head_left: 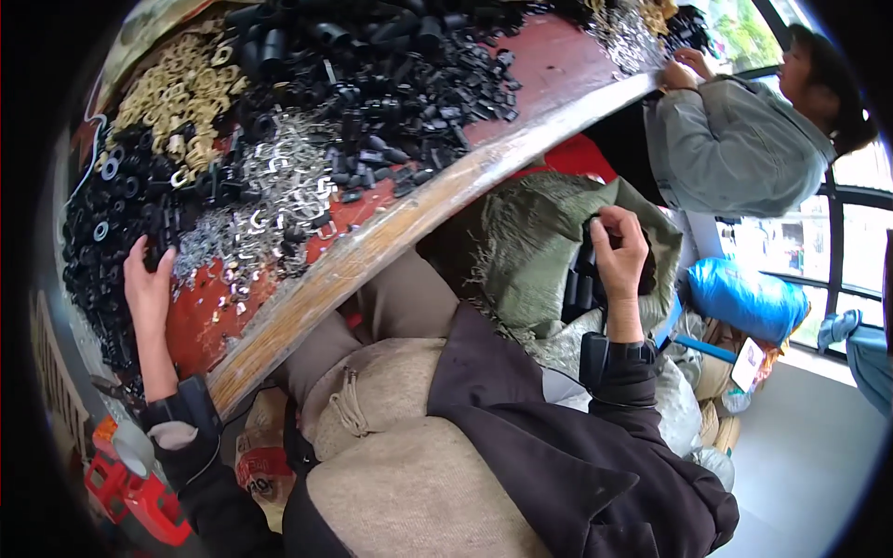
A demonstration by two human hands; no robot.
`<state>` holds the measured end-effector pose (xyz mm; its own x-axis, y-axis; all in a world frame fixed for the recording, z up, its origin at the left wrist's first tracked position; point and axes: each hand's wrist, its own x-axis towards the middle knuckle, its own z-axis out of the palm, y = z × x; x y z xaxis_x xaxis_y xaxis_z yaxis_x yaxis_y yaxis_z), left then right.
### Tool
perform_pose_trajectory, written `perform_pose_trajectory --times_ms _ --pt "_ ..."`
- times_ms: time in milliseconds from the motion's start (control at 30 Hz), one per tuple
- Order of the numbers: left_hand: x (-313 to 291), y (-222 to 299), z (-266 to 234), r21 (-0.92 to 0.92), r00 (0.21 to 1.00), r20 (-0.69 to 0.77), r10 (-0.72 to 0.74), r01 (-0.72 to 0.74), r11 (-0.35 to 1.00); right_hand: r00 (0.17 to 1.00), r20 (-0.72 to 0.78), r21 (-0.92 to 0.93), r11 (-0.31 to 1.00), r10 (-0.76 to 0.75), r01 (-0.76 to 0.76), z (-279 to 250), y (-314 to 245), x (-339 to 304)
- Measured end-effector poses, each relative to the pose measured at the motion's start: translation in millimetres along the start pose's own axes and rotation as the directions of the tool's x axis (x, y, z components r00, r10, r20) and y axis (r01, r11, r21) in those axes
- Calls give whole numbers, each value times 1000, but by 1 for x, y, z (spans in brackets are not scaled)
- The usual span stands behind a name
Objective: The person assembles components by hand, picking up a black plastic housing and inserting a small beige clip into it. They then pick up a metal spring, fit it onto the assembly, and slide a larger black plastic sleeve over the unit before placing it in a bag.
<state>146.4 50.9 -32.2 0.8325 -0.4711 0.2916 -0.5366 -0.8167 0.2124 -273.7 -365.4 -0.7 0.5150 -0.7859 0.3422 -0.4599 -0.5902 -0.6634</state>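
My left hand [147, 293] reaches over the left end of the table, its thumb and fingers apart at the edge of a pile of black plastic parts [112, 200]. Dark parts show in the gap between its fingertips, but none is plainly gripped. On the right, my right hand [621, 256] is above the mouth of an open green woven sack [530, 242], fingers curled together. A small black plastic part [590, 225] shows at its fingertips, partly hidden. Inside the sack lie black tube-like pieces [579, 284].
Brass-coloured clips [181, 88], small silver metal pieces [284, 172] and black fittings [409, 102] cover the red tabletop [539, 70]. Its worn wooden edge [372, 256] crosses before me. A person in grey [744, 139] works far right. A blue bag [749, 293] and red crate [153, 507] stand nearby.
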Motion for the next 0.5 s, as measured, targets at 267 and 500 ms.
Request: perform_pose_trajectory --times_ms 267,500 --pt "-5 16 -27 -140 999 38 3 2 990 945 149 139 953 -290 270 45 -70 -3" --pt "-36 34 -60 -767 919 258 -298 383 516 769 337 385 825 -543 414 99 -135 -11"
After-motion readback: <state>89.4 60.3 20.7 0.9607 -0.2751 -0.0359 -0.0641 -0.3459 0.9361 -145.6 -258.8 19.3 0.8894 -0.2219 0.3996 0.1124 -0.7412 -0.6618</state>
